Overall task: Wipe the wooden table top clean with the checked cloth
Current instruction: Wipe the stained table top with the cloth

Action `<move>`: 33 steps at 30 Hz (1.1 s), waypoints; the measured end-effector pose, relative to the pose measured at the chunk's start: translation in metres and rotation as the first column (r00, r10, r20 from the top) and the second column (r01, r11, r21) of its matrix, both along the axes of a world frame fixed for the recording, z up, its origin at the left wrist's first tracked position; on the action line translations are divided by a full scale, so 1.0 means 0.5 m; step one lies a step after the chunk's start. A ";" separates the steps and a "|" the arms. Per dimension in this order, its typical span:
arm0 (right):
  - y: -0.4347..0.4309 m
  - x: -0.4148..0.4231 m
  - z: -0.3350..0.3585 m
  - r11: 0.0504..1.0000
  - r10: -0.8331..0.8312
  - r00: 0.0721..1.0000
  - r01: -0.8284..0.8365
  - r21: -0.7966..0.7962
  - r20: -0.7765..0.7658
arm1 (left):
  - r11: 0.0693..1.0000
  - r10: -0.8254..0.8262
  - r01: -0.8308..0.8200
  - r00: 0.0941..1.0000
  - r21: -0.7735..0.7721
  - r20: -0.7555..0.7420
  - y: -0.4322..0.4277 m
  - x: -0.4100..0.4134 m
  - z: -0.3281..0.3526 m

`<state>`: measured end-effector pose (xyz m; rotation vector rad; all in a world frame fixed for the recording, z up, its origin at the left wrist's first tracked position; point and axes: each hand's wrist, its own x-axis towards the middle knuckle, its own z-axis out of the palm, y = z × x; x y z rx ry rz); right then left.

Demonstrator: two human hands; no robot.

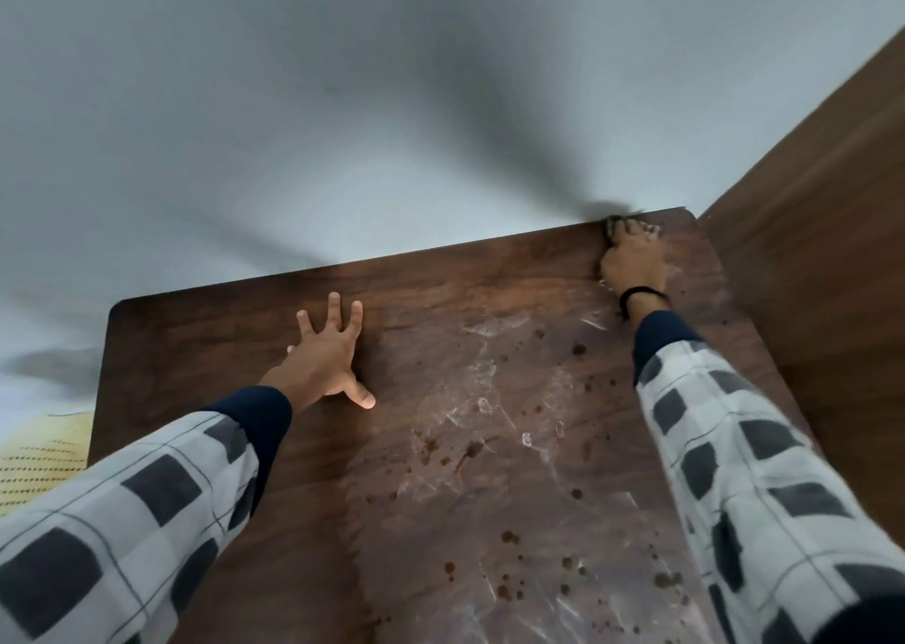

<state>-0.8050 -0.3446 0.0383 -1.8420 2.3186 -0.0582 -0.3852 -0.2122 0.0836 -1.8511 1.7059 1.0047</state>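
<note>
Two hands on wooden table top (205, 349); left hand (329, 349) fingers wide, flat; right hand (632, 261) fingers round cloth (608, 229)

You face a plain pale grey wall (245, 105) that fills the upper part of the frame. Soft dark shadows (514, 119) fall across it. Along the right edge stands a brown wooden panel (832, 212). In the lower left you see a yellow surface (39, 457) with dotted lines.
</note>
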 end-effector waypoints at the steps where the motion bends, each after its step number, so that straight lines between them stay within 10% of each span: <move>1: 0.022 0.029 -0.002 0.999 0.029 1.000 -0.029 -0.031 -0.008 | 1.000 -0.003 0.003 1.000 -0.001 -0.008 0.000 -0.001 -0.001; 5: 0.085 0.018 0.018 0.959 0.228 0.973 -0.221 -0.180 0.023 | 1.000 -0.010 0.010 1.000 -0.014 -0.020 0.001 -0.006 0.001; 13: -0.013 -0.062 -0.019 0.998 -0.039 0.997 0.043 0.048 -0.070 | 1.000 -0.013 0.014 1.000 -0.023 0.004 -0.001 -0.002 -0.004; 21: 0.072 0.050 -0.017 0.996 0.089 0.996 -0.089 0.007 -0.026 | 0.998 -0.055 0.059 0.989 -0.028 0.135 -0.014 -0.051 0.020; 33: 0.068 0.000 -0.008 0.971 0.227 0.970 -0.232 -0.055 -0.084 | 0.932 -0.348 0.332 0.932 -0.147 -0.101 -0.040 -0.364 -0.017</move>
